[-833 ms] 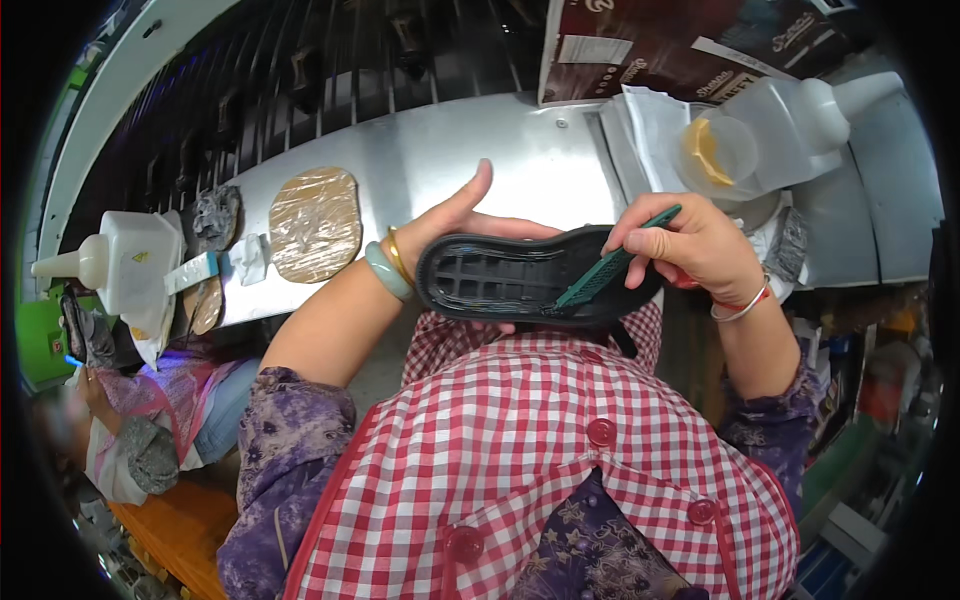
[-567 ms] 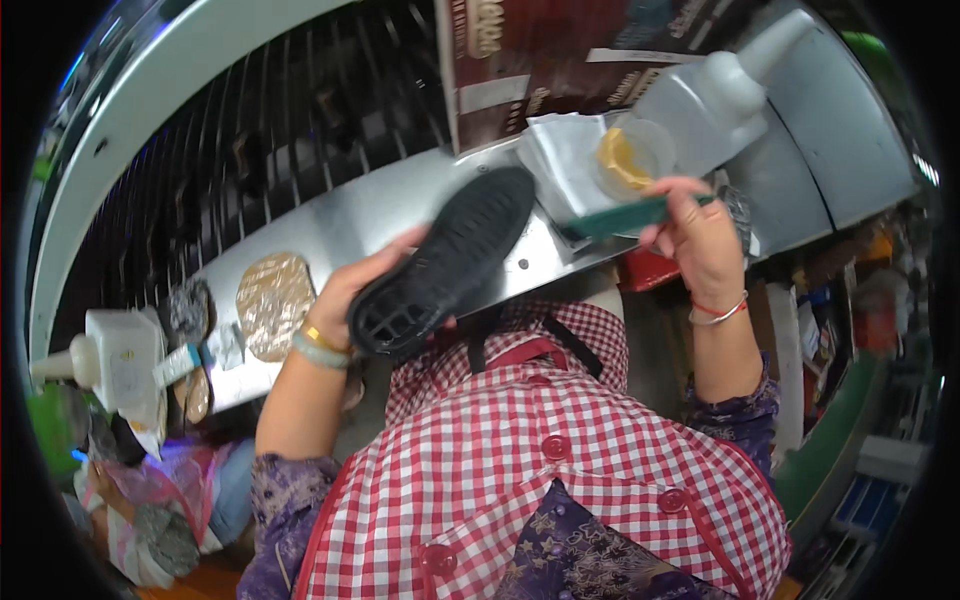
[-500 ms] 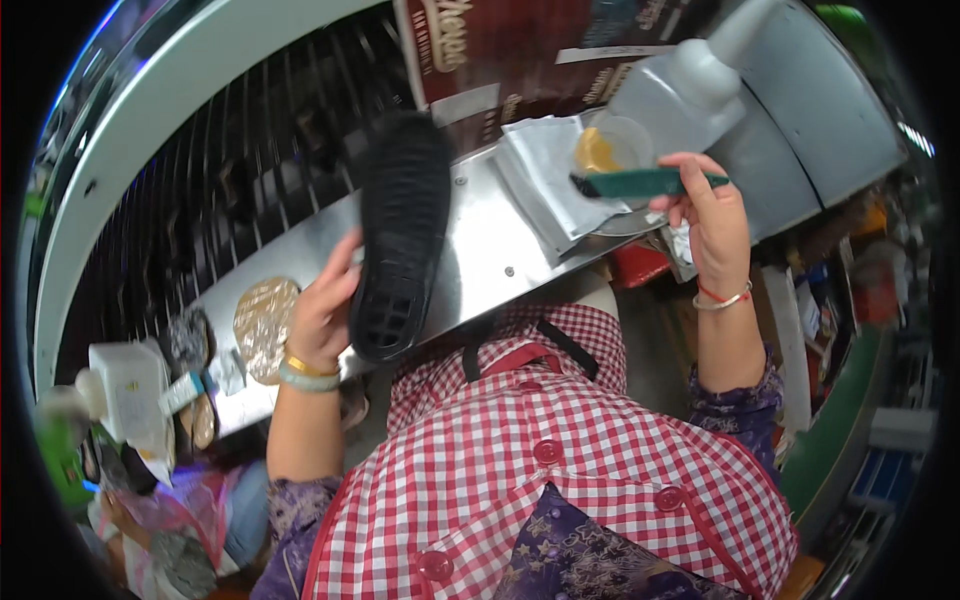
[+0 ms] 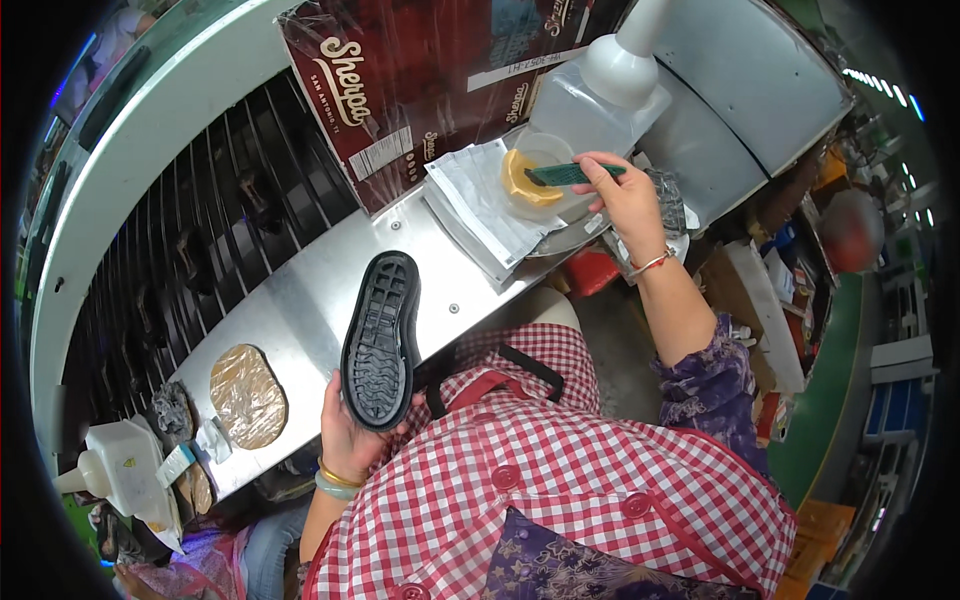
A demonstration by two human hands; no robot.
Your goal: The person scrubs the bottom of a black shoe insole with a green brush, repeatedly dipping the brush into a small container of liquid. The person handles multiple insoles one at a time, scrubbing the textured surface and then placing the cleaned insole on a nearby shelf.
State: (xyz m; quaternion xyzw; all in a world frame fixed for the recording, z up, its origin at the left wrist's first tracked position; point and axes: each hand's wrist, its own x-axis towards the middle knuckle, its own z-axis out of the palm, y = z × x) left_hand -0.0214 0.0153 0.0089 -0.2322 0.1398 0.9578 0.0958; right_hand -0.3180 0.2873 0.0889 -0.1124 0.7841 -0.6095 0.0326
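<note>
A black shoe sole (image 4: 382, 340) rests in my left hand (image 4: 348, 440), its ribbed, gridded face up and its near end held in my fingers. Pinched in my right hand (image 4: 625, 205) is a small green-handled brush (image 4: 590, 174). Its dark bristles are over a clear plastic cup (image 4: 548, 150), close to the thick yellow paste (image 4: 526, 182) inside; I cannot tell whether they touch it. Flat white packets (image 4: 478, 205) lie beside the cup on the metal table.
Behind the metal ledge (image 4: 310, 305) runs a black slatted conveyor (image 4: 205, 235). A dark red carton (image 4: 420, 80) and a clear squeeze bottle (image 4: 605, 95) stand at the back. Leftward are a brown wrapped disc (image 4: 248, 397), a white bottle (image 4: 128, 465) and another person's jeans (image 4: 270, 545).
My left hand has brought the sole down nearer me and turned it, with its grid end now far. The brush remains at the cup, its bristles now over the yellow paste.
</note>
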